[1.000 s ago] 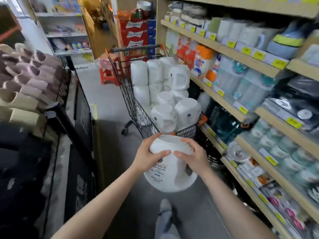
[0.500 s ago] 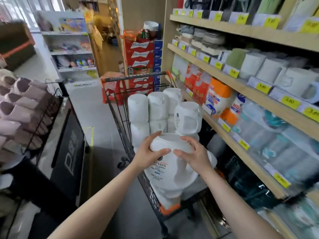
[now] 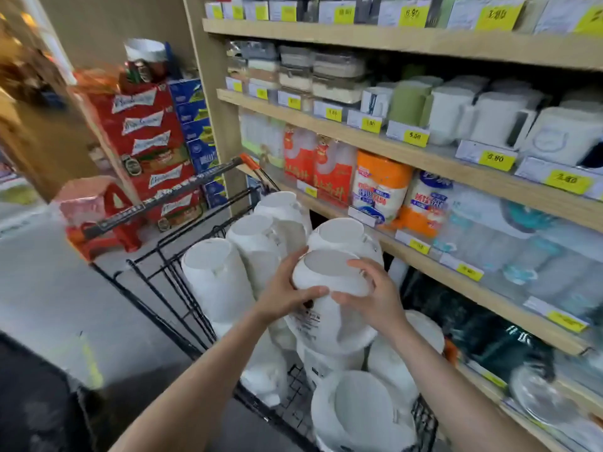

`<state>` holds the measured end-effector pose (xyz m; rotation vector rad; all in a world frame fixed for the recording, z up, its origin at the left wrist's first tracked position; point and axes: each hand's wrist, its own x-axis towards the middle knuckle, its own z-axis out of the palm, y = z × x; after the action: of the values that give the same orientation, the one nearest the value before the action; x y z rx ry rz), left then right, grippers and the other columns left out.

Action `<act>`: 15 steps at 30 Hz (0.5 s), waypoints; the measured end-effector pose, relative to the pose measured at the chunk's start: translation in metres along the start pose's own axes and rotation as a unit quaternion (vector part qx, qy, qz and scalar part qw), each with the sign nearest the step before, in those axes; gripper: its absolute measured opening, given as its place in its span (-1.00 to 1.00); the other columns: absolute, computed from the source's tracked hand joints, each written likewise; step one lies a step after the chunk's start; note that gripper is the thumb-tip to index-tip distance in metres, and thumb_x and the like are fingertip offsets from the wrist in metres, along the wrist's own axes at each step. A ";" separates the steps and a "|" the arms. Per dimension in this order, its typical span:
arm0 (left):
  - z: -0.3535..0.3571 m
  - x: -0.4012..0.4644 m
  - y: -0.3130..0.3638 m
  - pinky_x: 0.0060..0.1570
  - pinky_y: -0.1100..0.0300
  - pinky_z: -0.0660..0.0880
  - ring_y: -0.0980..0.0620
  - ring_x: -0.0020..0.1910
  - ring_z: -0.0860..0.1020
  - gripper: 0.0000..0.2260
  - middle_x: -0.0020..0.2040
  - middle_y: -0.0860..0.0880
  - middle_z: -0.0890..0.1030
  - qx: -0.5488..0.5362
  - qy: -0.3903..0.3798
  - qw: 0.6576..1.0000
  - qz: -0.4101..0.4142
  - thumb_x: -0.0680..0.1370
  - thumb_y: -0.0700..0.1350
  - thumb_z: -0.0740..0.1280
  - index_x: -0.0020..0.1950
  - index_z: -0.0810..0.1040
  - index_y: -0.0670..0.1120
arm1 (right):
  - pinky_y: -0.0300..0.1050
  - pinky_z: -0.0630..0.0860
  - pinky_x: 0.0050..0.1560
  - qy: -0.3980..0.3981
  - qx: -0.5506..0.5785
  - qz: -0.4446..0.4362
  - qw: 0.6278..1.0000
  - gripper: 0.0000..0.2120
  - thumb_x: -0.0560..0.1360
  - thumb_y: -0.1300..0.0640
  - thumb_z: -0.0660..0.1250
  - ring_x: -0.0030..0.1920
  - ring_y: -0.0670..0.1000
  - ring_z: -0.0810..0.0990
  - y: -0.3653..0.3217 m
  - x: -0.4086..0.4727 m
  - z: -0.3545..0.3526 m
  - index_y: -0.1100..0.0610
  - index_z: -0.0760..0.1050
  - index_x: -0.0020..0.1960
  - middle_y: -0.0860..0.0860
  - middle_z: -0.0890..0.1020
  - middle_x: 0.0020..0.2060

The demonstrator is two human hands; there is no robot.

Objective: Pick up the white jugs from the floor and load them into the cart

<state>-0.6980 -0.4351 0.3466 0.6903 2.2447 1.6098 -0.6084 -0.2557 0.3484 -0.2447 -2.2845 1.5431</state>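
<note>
A white jug is held bottom-up over the cart, gripped from both sides. The left hand is wrapped round its 9 o'clock side, thumb laid across the near face, and the right hand is curled round the 3 o'clock side, fingers over the rim of the base. So both hands are closed around that one jug, and it's kept right above the jugs already loaded.

Plenty of other jugs are stacked in the black wire basket: a tall row at 10 to 12 o'clock from the held one, one more touching it just behind at 12, and a few lying lower at 5 to 6 o'clock. The cart's handle is seen at 11 o'clock, orange at the end.

Wooden shelves with yellow price tags are lined up from 12 to 4 o'clock, packed with white containers, orange packs and blurry clear stuff. Red boxes are piled at 10 o'clock, with a red stool beside them on the grey floor.
</note>
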 end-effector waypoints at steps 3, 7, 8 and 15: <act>-0.018 0.023 -0.010 0.05 0.16 0.55 0.37 0.11 0.49 -0.37 0.14 0.31 0.46 -0.013 -0.067 0.997 0.022 0.21 0.10 0.54 0.19 0.34 0.30 | -0.26 0.42 0.15 0.054 -0.020 0.002 0.998 -0.44 0.08 -0.26 0.50 0.12 -0.31 0.44 0.000 0.004 0.020 -0.22 0.47 0.04 -0.25 0.44 0.16; -0.026 0.047 -0.027 0.19 0.46 0.35 0.56 0.17 0.32 -0.27 0.24 0.26 0.37 -0.004 -0.124 0.991 0.057 0.25 -0.03 0.62 0.25 0.27 0.27 | -0.37 0.37 0.16 0.096 -0.081 -0.015 0.992 -0.42 0.13 -0.23 0.50 0.27 -0.26 0.37 0.011 -0.002 0.036 -0.12 0.47 0.10 -0.09 0.39 0.28; -0.025 0.050 -0.030 0.19 0.48 0.33 0.55 0.18 0.32 -0.26 0.25 0.23 0.37 -0.005 -0.142 0.988 0.065 0.25 -0.06 0.62 0.27 0.28 0.23 | -0.42 0.35 0.16 0.099 -0.096 -0.014 0.990 -0.40 0.14 -0.22 0.50 0.32 -0.25 0.33 0.015 -0.004 0.037 -0.07 0.48 0.12 -0.07 0.37 0.31; -0.018 0.052 -0.056 0.28 0.43 0.26 0.28 0.36 0.32 -0.15 0.37 0.19 0.37 -0.015 -0.168 0.981 0.093 0.14 0.17 0.60 0.35 0.31 0.15 | -0.53 0.22 0.22 0.076 -0.149 0.004 0.986 -0.38 0.19 -0.23 0.49 0.43 -0.23 0.18 0.034 -0.013 0.042 -0.10 0.43 0.19 -0.03 0.24 0.44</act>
<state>-0.7622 -0.4357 0.3019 1.1025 1.9570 1.4721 -0.6152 -0.2836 0.3005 -0.4358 -2.3858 1.1378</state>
